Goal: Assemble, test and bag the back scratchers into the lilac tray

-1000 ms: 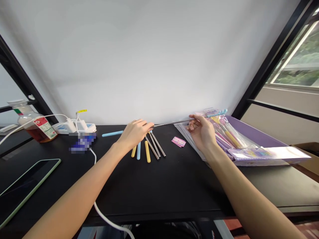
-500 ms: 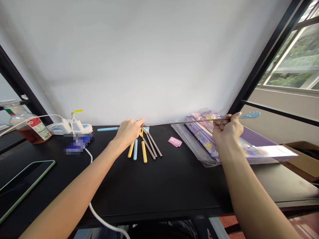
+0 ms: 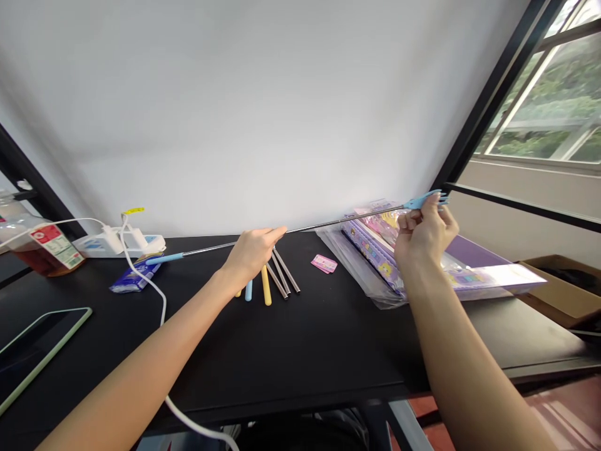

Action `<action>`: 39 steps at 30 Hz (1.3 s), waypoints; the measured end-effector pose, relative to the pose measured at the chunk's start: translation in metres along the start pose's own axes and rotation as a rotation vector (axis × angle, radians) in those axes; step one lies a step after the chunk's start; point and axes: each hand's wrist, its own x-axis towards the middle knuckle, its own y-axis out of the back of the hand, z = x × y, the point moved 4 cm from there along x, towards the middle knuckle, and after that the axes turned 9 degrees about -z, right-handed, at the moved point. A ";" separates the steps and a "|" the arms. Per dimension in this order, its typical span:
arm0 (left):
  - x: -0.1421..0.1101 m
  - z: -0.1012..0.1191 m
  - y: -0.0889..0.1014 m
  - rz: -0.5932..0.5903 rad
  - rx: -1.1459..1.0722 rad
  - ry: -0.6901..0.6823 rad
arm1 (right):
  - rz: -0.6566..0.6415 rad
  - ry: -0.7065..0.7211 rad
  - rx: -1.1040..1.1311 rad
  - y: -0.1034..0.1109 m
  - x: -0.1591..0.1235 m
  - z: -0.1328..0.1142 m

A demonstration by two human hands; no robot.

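An extended telescopic back scratcher point(image 3: 323, 224) stretches between my hands above the black table, its blue handle low at the left and its blue claw at the upper right. My left hand point(image 3: 253, 250) is closed around the metal rod near the handle. With thumb and fingers, my right hand point(image 3: 426, 232) grips the claw end. Beneath my left hand lie several more scratcher parts: yellow handles point(image 3: 267, 285), a blue handle point(image 3: 248, 289) and metal rods point(image 3: 284, 272). My left hand partly hides them.
A pink card point(image 3: 323, 263) lies mid-table. Purple printed packaging point(image 3: 375, 250) and clear plastic sit at the right, by an open cardboard box point(image 3: 563, 288). On the left are a power strip point(image 3: 154, 243), a blue packet point(image 3: 134, 275), a bottle point(image 3: 51, 247), a phone point(image 3: 42, 344) and a white cable point(image 3: 164, 307).
My right hand has shifted from the rod onto the blue claw. The scratcher is now tilted, its handle end lower and farther left, with more rod showing left of my left hand.
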 end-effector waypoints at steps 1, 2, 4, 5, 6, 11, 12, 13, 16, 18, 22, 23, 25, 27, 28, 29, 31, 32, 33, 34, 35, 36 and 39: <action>0.000 0.000 -0.001 0.017 -0.025 -0.013 | 0.020 0.014 -0.002 0.001 0.002 -0.001; 0.001 0.000 -0.002 0.029 -0.043 -0.023 | 0.033 0.020 0.002 0.001 0.003 -0.001; 0.002 0.001 -0.003 0.038 -0.060 -0.030 | 0.037 0.018 0.020 -0.001 0.003 0.000; 0.003 0.002 -0.003 0.040 -0.058 -0.031 | 0.033 0.013 0.026 -0.002 0.002 0.001; 0.003 0.003 -0.003 0.042 -0.046 -0.031 | 0.031 0.011 0.031 -0.003 0.001 0.001; -0.002 0.001 0.002 0.088 0.134 -0.039 | 0.110 -0.040 0.070 0.009 0.008 0.004; -0.003 -0.001 0.003 0.099 0.168 -0.044 | 0.157 -0.054 0.084 0.016 0.012 0.005; -0.005 -0.003 0.004 0.107 0.195 -0.052 | 0.205 -0.066 0.097 0.022 0.015 0.005; -0.005 -0.003 0.006 0.118 0.247 -0.091 | 0.264 -0.088 0.095 0.029 0.017 0.009; -0.002 0.005 0.006 0.112 0.269 -0.127 | 0.160 -0.094 0.050 0.016 0.007 0.015; 0.004 0.024 0.008 0.048 0.251 -0.123 | -0.317 -0.152 -0.043 -0.034 -0.028 0.030; 0.004 0.024 0.009 0.030 0.237 -0.100 | -0.366 -0.158 -0.047 -0.040 -0.034 0.032; -0.001 0.014 0.014 -0.012 0.228 -0.025 | -0.293 -0.129 -0.036 -0.036 -0.033 0.031; -0.009 -0.003 0.020 -0.064 0.257 0.069 | -0.087 -0.102 -0.009 -0.016 -0.019 0.028; -0.013 -0.012 0.023 -0.095 0.278 0.105 | 0.002 -0.102 0.000 -0.005 -0.011 0.027; -0.016 -0.019 0.026 -0.117 0.294 0.120 | 0.028 -0.115 -0.002 0.002 -0.004 0.027; -0.019 -0.024 0.029 -0.129 0.299 0.100 | 0.051 -0.122 -0.008 0.009 0.001 0.029; -0.017 -0.022 0.030 -0.121 0.292 0.075 | 0.009 -0.138 -0.024 0.005 -0.002 0.031; -0.015 -0.018 0.030 -0.110 0.284 0.053 | -0.056 -0.156 -0.040 -0.002 -0.009 0.034; -0.012 -0.013 0.029 -0.099 0.275 0.034 | -0.151 -0.191 -0.071 -0.012 -0.019 0.039; -0.009 -0.008 0.028 -0.097 0.274 0.027 | -0.284 -0.238 -0.089 -0.025 -0.032 0.043; -0.007 -0.005 0.026 -0.103 0.276 0.025 | -0.397 -0.259 -0.084 -0.037 -0.045 0.047; -0.007 -0.002 0.021 -0.127 0.277 0.013 | -0.622 -0.270 -0.129 -0.057 -0.074 0.051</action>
